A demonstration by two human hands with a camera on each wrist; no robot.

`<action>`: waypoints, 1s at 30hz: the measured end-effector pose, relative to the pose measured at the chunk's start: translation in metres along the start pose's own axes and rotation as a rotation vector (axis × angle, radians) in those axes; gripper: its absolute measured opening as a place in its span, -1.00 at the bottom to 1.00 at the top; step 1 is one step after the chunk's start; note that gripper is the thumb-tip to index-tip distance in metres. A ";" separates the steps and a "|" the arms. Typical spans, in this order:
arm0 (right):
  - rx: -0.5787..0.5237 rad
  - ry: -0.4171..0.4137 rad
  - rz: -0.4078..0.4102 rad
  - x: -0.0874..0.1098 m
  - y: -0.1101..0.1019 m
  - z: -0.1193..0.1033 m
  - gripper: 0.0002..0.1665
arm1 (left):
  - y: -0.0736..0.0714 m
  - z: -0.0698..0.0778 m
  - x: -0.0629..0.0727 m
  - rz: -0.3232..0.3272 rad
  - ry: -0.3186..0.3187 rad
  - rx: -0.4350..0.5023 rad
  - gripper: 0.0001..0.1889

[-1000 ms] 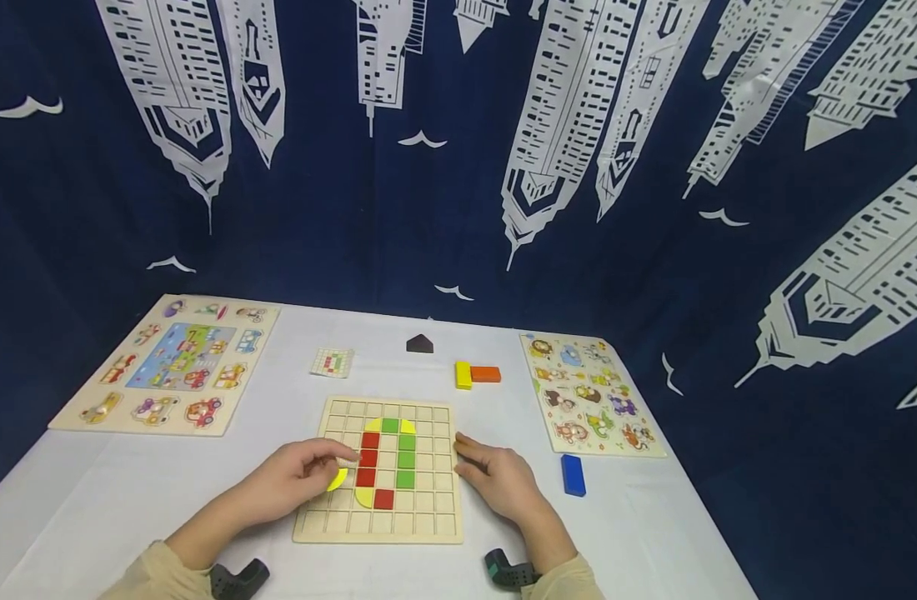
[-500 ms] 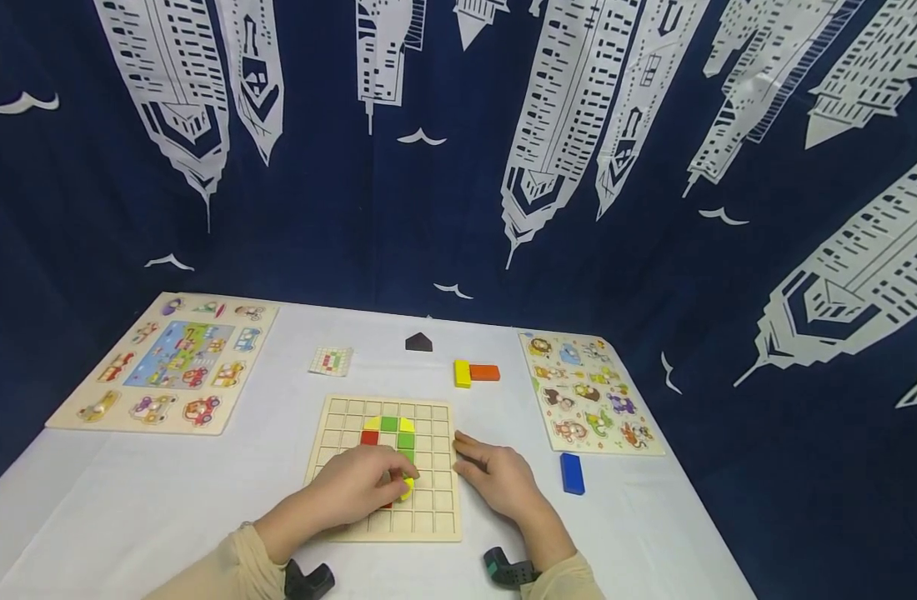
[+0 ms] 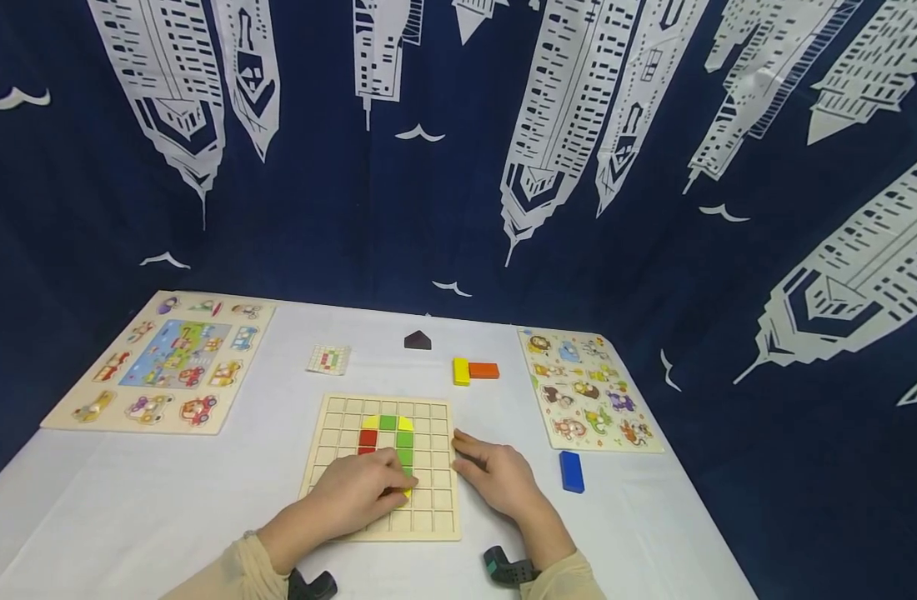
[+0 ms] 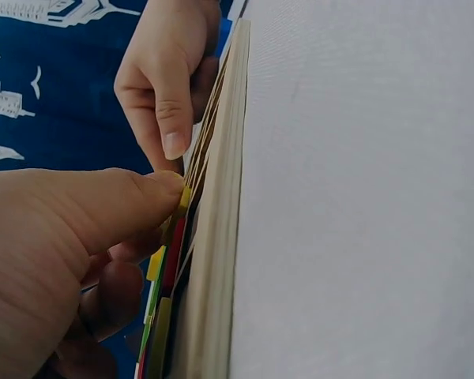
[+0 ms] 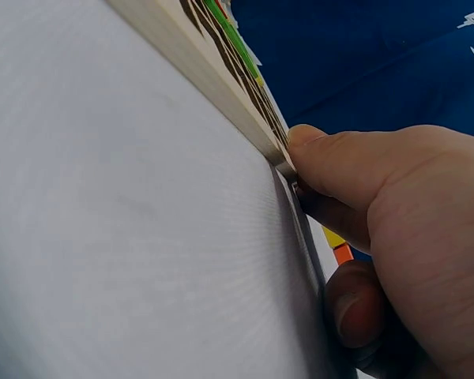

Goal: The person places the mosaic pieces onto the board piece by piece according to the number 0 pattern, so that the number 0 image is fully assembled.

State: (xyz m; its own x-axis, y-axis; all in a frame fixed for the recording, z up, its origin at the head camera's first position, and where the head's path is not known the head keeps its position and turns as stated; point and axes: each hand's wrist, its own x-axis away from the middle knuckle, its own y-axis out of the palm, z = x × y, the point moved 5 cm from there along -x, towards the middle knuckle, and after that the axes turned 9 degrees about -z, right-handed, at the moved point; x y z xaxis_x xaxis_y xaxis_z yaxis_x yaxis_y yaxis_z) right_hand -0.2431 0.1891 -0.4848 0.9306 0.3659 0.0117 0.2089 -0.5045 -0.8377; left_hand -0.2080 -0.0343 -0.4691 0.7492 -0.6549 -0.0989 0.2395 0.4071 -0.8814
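Note:
In the head view, a square wooden grid board (image 3: 433,517) lies on the table with flat red (image 3: 368,437), green (image 3: 404,439) and yellow (image 3: 406,423) pieces set in a ring. My left hand (image 3: 357,493) reaches over its lower middle and hides part of that ring. Its thumb and index finger pinch a yellow corner piece (image 4: 183,197) low at the board's surface, seen in the left wrist view. My right hand (image 3: 499,479) rests at the board's right side, thumb and fingers touching the edge. The right wrist view shows the thumb (image 5: 308,136) against that edge.
Beyond the board lie a small pattern card (image 3: 328,359), a dark house-shaped block (image 3: 418,340), a yellow block (image 3: 461,372) and an orange block (image 3: 484,371). A blue block (image 3: 571,472) is at the right. Picture puzzles stand left (image 3: 91,383) and right (image 3: 578,379).
My left hand has carried the yellow piece from the board's left side rightward to the ring's lower right corner, then lowered it slightly. The right hand has stayed at the board's edge.

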 end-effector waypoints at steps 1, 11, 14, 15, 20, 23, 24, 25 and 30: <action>0.000 0.004 0.003 0.001 -0.001 0.000 -0.54 | 0.001 0.000 0.000 -0.004 -0.001 -0.006 -0.78; -0.008 0.022 0.003 0.004 -0.001 0.002 -0.54 | 0.001 0.001 0.004 0.023 -0.010 -0.049 -0.74; -0.010 0.021 0.006 0.004 -0.001 0.002 -0.55 | 0.000 0.002 0.006 0.043 0.014 -0.049 -0.82; -0.010 0.022 0.007 0.004 -0.001 0.002 -0.55 | 0.000 0.002 0.006 0.045 0.021 -0.043 -0.85; -0.009 0.020 0.004 0.004 0.000 0.003 -0.54 | 0.001 0.002 0.006 0.052 0.035 -0.017 -0.95; -0.004 0.018 0.007 0.004 0.000 0.003 -0.54 | 0.002 0.001 0.006 0.066 0.015 -0.004 -0.96; -0.001 0.017 0.009 0.004 0.000 0.003 -0.54 | 0.002 0.001 0.006 0.071 0.006 0.000 -0.95; 0.003 0.016 0.010 0.004 0.000 0.003 -0.54 | 0.002 0.000 0.005 0.074 -0.005 0.003 -0.94; 0.005 0.013 0.003 0.004 0.000 0.002 -0.53 | 0.003 0.000 0.005 0.080 -0.017 0.002 -0.93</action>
State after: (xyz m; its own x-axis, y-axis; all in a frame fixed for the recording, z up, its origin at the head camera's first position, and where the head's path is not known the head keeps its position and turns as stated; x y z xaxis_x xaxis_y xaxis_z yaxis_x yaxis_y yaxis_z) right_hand -0.2404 0.1922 -0.4855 0.9352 0.3538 0.0160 0.2041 -0.5015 -0.8407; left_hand -0.2032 -0.0364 -0.4724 0.7764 -0.6093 -0.1613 0.1792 0.4588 -0.8703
